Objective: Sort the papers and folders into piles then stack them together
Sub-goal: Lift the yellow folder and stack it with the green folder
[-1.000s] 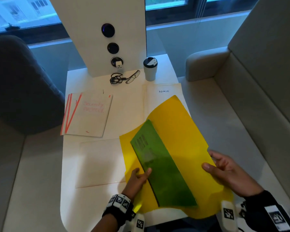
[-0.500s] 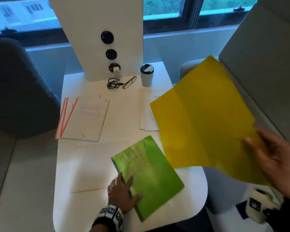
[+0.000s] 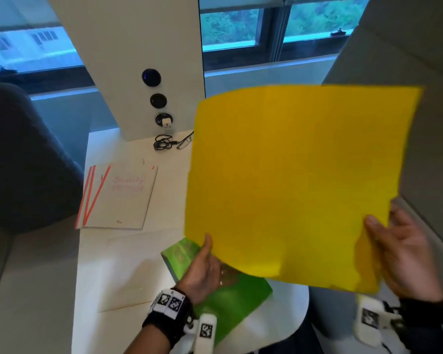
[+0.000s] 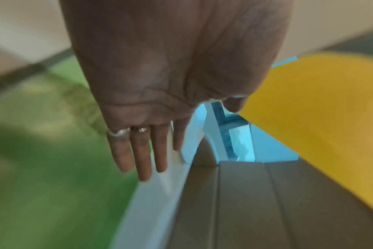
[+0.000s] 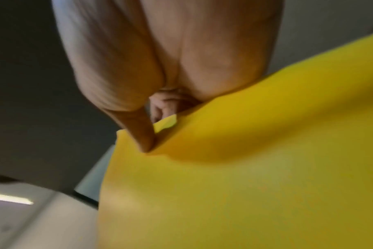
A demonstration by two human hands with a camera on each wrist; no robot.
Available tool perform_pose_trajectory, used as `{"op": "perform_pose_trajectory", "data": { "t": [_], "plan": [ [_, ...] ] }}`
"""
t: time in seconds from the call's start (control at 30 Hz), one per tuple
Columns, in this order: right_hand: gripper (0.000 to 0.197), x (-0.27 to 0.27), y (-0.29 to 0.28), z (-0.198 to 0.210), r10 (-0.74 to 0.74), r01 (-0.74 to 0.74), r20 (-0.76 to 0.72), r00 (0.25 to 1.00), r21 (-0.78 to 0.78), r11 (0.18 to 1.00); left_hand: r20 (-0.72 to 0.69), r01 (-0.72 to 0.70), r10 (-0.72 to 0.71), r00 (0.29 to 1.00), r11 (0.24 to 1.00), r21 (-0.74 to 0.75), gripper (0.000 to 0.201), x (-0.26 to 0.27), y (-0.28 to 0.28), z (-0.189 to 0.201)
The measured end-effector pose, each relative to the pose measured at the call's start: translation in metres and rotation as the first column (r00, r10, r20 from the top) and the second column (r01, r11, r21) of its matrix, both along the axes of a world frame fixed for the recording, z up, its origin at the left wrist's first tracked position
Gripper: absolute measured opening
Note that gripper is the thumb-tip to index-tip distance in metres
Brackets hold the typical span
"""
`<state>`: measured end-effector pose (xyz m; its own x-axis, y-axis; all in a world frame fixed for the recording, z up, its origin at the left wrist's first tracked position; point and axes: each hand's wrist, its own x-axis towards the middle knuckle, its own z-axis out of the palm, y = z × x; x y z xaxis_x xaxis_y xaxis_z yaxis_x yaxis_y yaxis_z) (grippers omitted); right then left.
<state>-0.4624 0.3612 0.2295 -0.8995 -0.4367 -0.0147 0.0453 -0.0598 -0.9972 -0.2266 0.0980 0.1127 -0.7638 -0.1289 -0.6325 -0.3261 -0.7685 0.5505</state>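
- The right hand [image 3: 404, 254], at 4 o'clock, pinches the lower right corner of the thin yellow plastic folder [image 3: 299, 180], thumb in front and fingers curled behind; it holds the folder up off the table, likely to carry it to a pile
- The left hand [image 3: 202, 272], at 6 o'clock, is spread with straight fingers, its thumb at the folder's lower left edge, probably to steady the floppy sheet; no firm grip shows
- Under that hand, the glossy green rectangular booklet [image 3: 230, 310] lies flat on the white rounded table [image 3: 92, 277]
- At 8 o'clock lies a clear plastic sleeve [image 3: 138, 272], and at 10 o'clock a white booklet with red stripes [image 3: 123, 200]
- At 12 o'clock a black coiled cable [image 3: 163, 144] and spectacles [image 3: 186, 143] sit below a white pillar [image 3: 128, 60]
- The raised folder hides the table's far right, so I cannot judge a landing spot there
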Motion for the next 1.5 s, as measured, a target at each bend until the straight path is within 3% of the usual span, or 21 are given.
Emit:
{"op": "perform_pose_trajectory", "data": {
  "t": [0.07, 0.13, 0.2, 0.23, 0.27, 0.33, 0.4, 0.47, 0.63, 0.67, 0.77, 0.87, 0.93, 1.03, 1.1, 1.17, 1.2, 1.23, 1.37, 1.43, 1.5],
  "plan": [
    [0.041, 0.005, -0.004, -0.036, 0.018, -0.012, -0.045, 0.999, 0.126, 0.992, -0.145, -0.182, 0.218, 0.965, 0.957, 0.225, 0.081, -0.003, -0.002, 0.02],
    [0.045, 0.013, -0.005, -0.065, 0.055, -0.045, -0.048, 0.997, 0.19, 0.981, -0.277, -0.309, 0.369, 0.887, 0.92, 0.24, 0.078, -0.002, -0.007, 0.031],
    [0.045, 0.019, -0.006, -0.093, 0.096, -0.093, -0.001, 0.995, 0.23, 0.969, -0.313, -0.378, 0.335, 0.889, 0.922, -0.085, 0.08, 0.0, -0.011, 0.035],
    [0.044, 0.023, -0.008, -0.104, 0.13, -0.137, 0.044, 0.991, 0.228, 0.964, -0.288, -0.371, 0.29, 0.913, 0.884, -0.284, 0.079, 0.0, -0.012, 0.035],
    [0.044, 0.027, -0.012, -0.114, 0.144, -0.16, 0.086, 0.986, 0.223, 0.962, -0.261, -0.327, 0.231, 0.937, 0.84, -0.433, 0.08, 0.001, -0.011, 0.036],
    [0.043, 0.033, -0.018, -0.131, 0.178, -0.208, 0.184, 0.967, 0.161, 0.965, -0.176, -0.1, -0.014, 0.984, 0.78, -0.618, 0.094, 0.004, -0.004, 0.038],
    [0.043, 0.037, -0.022, -0.141, 0.188, -0.223, 0.302, 0.935, 0.088, 0.971, 0.008, 0.206, -0.301, 0.954, 0.633, -0.746, 0.104, 0.008, 0.006, 0.036],
    [0.042, 0.038, -0.025, -0.146, 0.181, -0.21, 0.351, 0.919, 0.046, 0.977, 0.116, 0.319, -0.387, 0.915, 0.514, -0.797, 0.1, 0.016, 0.012, 0.029],
    [0.078, 0.04, -0.03, -0.135, 0.228, -0.27, 0.288, 0.93, 0.113, 0.956, 0.072, 0.156, -0.16, 0.984, 0.613, -0.775, 0.083, 0.031, 0.019, 0.011],
    [0.076, 0.04, -0.033, -0.133, 0.27, -0.313, 0.285, 0.92, 0.115, 0.943, 0.047, 0.1, -0.101, 0.994, 0.626, -0.773, 0.079, 0.033, 0.021, 0.005],
    [0.041, 0.039, -0.041, -0.132, 0.33, -0.367, 0.299, 0.896, 0.076, 0.927, 0.019, -0.004, 0.034, 0.999, 0.58, -0.815, 0.067, 0.037, 0.027, -0.007],
    [0.036, 0.037, -0.047, -0.139, 0.269, -0.314, 0.43, 0.862, 0.035, 0.949, 0.003, -0.053, 0.1, 0.995, 0.552, -0.832, 0.065, 0.038, 0.03, -0.018],
    [0.047, 0.034, -0.047, -0.146, 0.286, -0.331, 0.485, 0.826, 0.008, 0.944, 0.042, -0.017, 0.097, 0.994, 0.54, -0.841, 0.066, 0.038, 0.031, -0.026],
    [0.031, 0.03, -0.045, -0.145, 0.276, -0.339, 0.342, 0.898, 0.141, 0.93, 0.214, 0.125, 0.095, 0.972, 0.561, -0.818, 0.081, 0.038, 0.032, -0.046],
    [0.037, 0.023, -0.041, -0.15, 0.24, -0.326, 0.295, 0.925, 0.286, 0.901, 0.435, 0.255, 0.179, 0.883, 0.594, -0.763, 0.096, 0.043, 0.033, -0.071],
    [0.047, 0.013, -0.034, -0.172, 0.264, -0.356, 0.265, 0.927, 0.41, 0.839, 0.677, 0.417, 0.268, 0.685, 0.618, -0.667, 0.1, 0.051, 0.036, -0.099],
    [0.044, 0.01, -0.031, -0.187, 0.297, -0.392, 0.267, 0.917, 0.458, 0.798, 0.741, 0.448, 0.299, 0.601, 0.641, -0.623, 0.1, 0.055, 0.04, -0.109],
    [0.04, 0.009, -0.03, -0.202, 0.312, -0.413, 0.273, 0.91, 0.522, 0.747, 0.76, 0.445, 0.328, 0.561, 0.654, -0.612, 0.102, 0.057, 0.045, -0.113],
    [0.04, 0.027, -0.031, -0.252, 0.335, -0.442, 0.293, 0.896, 0.673, 0.594, 0.657, 0.261, 0.413, 0.63, 0.685, -0.68, 0.101, 0.061, 0.049, -0.134],
    [0.023, 0.041, -0.036, -0.262, 0.386, -0.471, 0.291, 0.876, 0.694, 0.545, 0.599, 0.034, 0.438, 0.67, 0.788, -0.614, 0.095, 0.062, 0.04, -0.14],
    [0.016, 0.049, -0.037, -0.273, 0.441, -0.49, 0.273, 0.855, 0.703, 0.516, 0.56, -0.173, 0.447, 0.697, 0.864, -0.473, 0.07, 0.067, 0.032, -0.144]
  ]
}}
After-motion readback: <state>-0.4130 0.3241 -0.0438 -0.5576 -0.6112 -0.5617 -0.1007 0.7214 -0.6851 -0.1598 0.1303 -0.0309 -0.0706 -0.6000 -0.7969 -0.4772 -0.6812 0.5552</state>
